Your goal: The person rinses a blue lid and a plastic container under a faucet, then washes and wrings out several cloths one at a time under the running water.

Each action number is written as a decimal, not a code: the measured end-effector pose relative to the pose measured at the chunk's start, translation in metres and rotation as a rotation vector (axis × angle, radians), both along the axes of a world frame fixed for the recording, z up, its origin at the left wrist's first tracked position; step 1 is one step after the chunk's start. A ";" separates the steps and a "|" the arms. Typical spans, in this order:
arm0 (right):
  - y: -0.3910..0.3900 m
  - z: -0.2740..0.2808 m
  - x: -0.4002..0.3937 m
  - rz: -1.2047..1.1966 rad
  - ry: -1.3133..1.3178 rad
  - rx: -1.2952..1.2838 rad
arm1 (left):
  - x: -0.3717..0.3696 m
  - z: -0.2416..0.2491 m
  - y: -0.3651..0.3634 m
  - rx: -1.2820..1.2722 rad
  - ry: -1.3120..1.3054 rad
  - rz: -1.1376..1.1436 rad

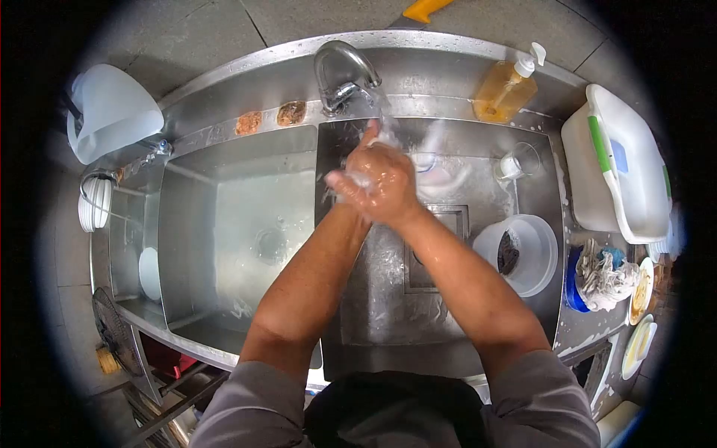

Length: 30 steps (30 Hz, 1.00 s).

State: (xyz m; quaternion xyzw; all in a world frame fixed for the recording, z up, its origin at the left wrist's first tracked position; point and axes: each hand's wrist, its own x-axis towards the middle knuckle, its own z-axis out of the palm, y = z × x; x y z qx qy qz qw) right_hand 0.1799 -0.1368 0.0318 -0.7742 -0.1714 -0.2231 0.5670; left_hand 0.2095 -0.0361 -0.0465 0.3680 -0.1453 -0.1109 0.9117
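Note:
Under the running tap [347, 75], my wet right hand [388, 179] is wrapped over my left hand [370, 136], and the two touch. A finger points up toward the tap, and another digit sticks out at the left side. Most of my left hand is hidden beneath the right one, so its finger shape is unclear. White foam and splashing water cover parts of both. Below them lies the right steel basin [381, 299], with a drinking glass [515, 164] and a translucent tub [534, 257] holding a dark scrubber [508, 254] at its right side.
An amber soap bottle [504, 93] stands on the back ledge near two scouring pads [291, 113]. Water fills the left basin [261, 194]. A white bin [590, 175], cloths [601, 276] and small plates [639, 345] are at right; a pitcher [112, 112] is at left.

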 end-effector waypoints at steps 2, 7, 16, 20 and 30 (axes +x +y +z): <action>-0.011 -0.013 0.017 -0.168 0.093 -0.287 | -0.004 0.043 0.001 0.496 0.229 0.065; -0.042 -0.011 0.057 0.125 0.345 0.071 | 0.009 0.103 -0.001 0.360 0.450 0.060; -0.075 0.037 0.034 0.437 0.594 1.082 | 0.011 0.044 0.079 0.242 0.195 -0.108; 0.007 -0.003 0.006 0.151 0.297 0.303 | 0.004 0.062 0.017 0.013 0.513 0.046; -0.005 0.000 0.031 -0.257 0.138 -0.100 | 0.017 0.042 -0.001 0.555 0.067 -0.038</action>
